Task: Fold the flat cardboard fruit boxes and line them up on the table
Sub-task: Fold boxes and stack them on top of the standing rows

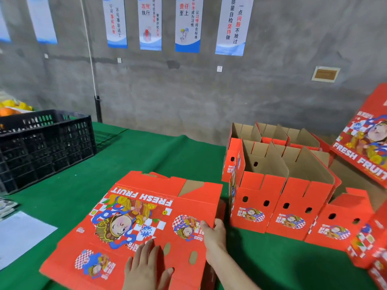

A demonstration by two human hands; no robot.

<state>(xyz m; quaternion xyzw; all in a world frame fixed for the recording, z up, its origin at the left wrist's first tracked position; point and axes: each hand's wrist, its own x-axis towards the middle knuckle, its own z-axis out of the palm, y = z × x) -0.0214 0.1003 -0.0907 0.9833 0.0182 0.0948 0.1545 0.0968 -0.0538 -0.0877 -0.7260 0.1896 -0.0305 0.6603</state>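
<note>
A flat red cardboard fruit box [134, 218] printed "FRESH FRUIT" lies on the green table [146, 155] in front of me. My left hand [146, 266] presses flat on its near panel, fingers spread. My right hand [213, 233] grips the flat box's right edge, thumb on top. To the right, several folded red boxes [282, 197] stand open-topped in rows, brown inside showing. Another printed box panel [364, 145] leans tilted at the far right.
A black plastic crate [44, 147] stands on the table at the left, with oranges [8, 110] behind it. White paper sheets [18, 235] lie at the near left edge. A grey wall with posters [188, 24] bounds the far side.
</note>
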